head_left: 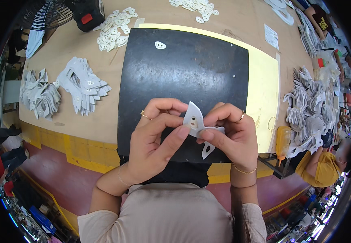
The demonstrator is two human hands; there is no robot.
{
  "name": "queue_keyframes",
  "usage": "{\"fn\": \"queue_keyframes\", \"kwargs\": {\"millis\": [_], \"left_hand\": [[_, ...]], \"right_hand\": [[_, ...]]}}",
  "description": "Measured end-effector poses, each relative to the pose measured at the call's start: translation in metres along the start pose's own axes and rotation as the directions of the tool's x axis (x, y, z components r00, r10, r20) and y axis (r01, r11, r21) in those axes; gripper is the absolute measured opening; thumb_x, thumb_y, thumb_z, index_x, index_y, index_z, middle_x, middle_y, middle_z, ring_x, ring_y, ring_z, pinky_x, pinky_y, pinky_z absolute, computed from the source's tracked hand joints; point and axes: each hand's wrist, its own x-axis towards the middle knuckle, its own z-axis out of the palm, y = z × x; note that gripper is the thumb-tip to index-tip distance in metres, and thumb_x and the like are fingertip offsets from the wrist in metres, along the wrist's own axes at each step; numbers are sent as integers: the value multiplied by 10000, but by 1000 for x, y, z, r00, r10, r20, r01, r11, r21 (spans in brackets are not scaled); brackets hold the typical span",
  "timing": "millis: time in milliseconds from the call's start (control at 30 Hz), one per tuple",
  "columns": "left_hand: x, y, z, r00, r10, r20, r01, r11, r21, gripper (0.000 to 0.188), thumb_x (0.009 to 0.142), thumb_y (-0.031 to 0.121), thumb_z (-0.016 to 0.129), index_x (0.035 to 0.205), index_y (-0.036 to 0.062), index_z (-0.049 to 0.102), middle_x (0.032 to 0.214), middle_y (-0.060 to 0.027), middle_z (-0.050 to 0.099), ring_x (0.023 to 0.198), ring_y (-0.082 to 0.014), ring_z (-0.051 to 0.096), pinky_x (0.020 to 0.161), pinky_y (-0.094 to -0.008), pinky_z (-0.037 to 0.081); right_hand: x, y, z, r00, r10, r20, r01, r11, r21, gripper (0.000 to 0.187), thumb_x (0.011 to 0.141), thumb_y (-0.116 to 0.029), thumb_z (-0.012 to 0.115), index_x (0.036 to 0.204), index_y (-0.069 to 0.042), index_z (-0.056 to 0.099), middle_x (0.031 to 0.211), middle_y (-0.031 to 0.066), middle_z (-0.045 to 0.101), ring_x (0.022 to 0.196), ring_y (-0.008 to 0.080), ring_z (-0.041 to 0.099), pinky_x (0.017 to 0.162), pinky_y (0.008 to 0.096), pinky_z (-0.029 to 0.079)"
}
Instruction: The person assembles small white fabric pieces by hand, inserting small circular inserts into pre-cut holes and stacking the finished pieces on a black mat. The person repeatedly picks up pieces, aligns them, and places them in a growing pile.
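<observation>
Over the front part of a black mat point(175, 77), both of my hands pinch one light grey cut fabric piece point(194, 111). My left hand point(153, 141) grips its left side between thumb and fingers. On the other side, my right hand point(232, 131) closes thumb and fingers on it. A small white patch with two holes point(193, 122) lies against the piece, by my left thumb tip. Below my fingers shows a pale end with an oval opening point(208, 150); whether it belongs to the same piece I cannot tell. Farther back on the mat lies a loose white two-holed patch point(160, 45).
Stacks of grey cut pieces point(82, 85) lie to the left, and a big heap of them point(307, 109) to the right. White patches point(114, 30) are piled behind the mat. A fan point(46, 14) stands back left; a yellow bottle point(283, 141) lies near the right edge.
</observation>
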Motion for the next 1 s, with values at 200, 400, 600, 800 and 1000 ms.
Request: {"fn": "queue_keyframes", "kwargs": {"millis": [200, 400, 600, 800, 1000], "left_hand": [[-8, 2, 2, 997, 14, -72, -16, 1000, -21, 114, 915, 89, 638, 956, -12, 672, 1148, -97, 534, 1052, -173, 518, 907, -298, 425], [-14, 1, 4, 986, 110, -127, -91, 985, 144, 107, 891, 110, 666, 937, 17, 689, 1094, -78, 563, 980, -173, 507, 804, -280, 416], [-13, -6, 6, 962, 231, -146, -187, 946, 266, 84, 863, 102, 679, 911, 34, 689, 1047, -58, 584, 931, -198, 493, 779, -300, 390], [-10, -4, 4, 952, 282, -116, -231, 915, 331, 77, 859, 98, 674, 896, 30, 679, 1014, -57, 587, 914, -219, 498, 819, -325, 381], [-9, -5, 3, 961, 257, -101, -215, 926, 309, 88, 864, 109, 677, 898, 28, 679, 998, -54, 589, 912, -213, 499, 824, -326, 381]], "right_hand": [[-2, -4, 0, 997, -71, 41, 75, 990, -123, 197, 767, 2, 768, 956, -23, 718, 826, 38, 654, 725, 95, 604, 613, 221, 457], [-4, -3, 5, 990, -137, 32, 140, 976, -165, 179, 753, 10, 776, 923, -20, 728, 801, 43, 659, 709, 92, 597, 596, 226, 445], [-4, 1, 9, 988, -154, -22, 149, 978, -145, 164, 760, 6, 774, 915, -20, 727, 803, 41, 661, 695, 86, 593, 585, 221, 433], [-7, -4, 9, 992, -120, -35, 112, 977, -184, 146, 773, -10, 768, 914, -23, 731, 799, 47, 671, 693, 93, 600, 595, 224, 438], [-6, -3, 10, 994, -101, -36, 96, 986, -133, 145, 780, -20, 764, 922, -22, 735, 795, 52, 675, 696, 98, 602, 599, 226, 441]]}}
